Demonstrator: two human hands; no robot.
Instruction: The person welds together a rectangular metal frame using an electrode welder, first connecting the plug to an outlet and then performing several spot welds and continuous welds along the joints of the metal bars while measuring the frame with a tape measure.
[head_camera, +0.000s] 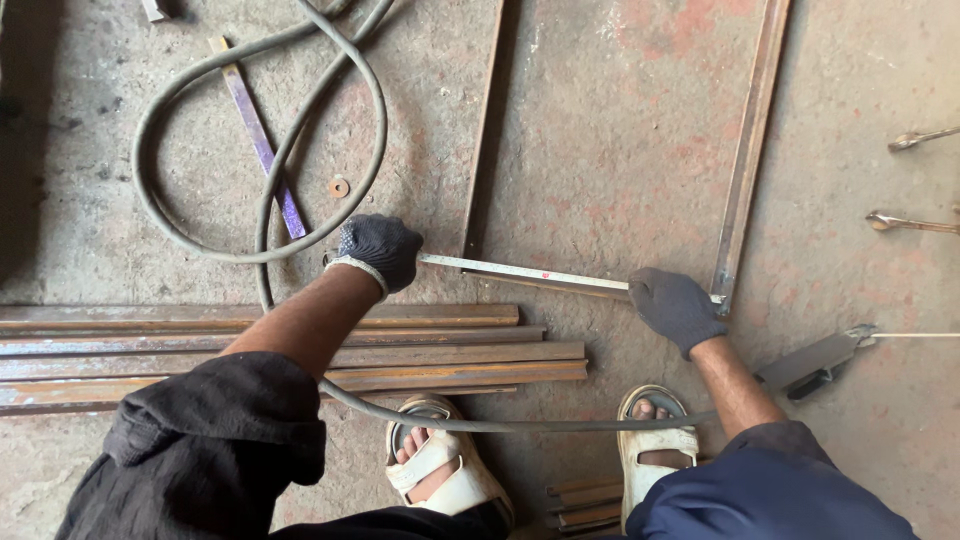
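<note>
My left hand (378, 250), in a dark knitted glove, holds one end of a steel measuring tape blade (520, 271) stretched flat over the concrete floor. My right hand (676, 307), also gloved, presses the tape's other end down at the foot of a rusty angle iron (748, 160). A second rusty bar (485, 130) runs up from the tape near my left hand. The tape lies across the lower ends of both upright bars.
Several long rusty steel bars (440, 353) lie stacked left of my sandalled feet (440, 465). A grey hose (260, 140) loops at upper left over a purple strip (258, 135). A welding electrode holder (815, 362) lies right. Spanners (910, 222) sit at the right edge.
</note>
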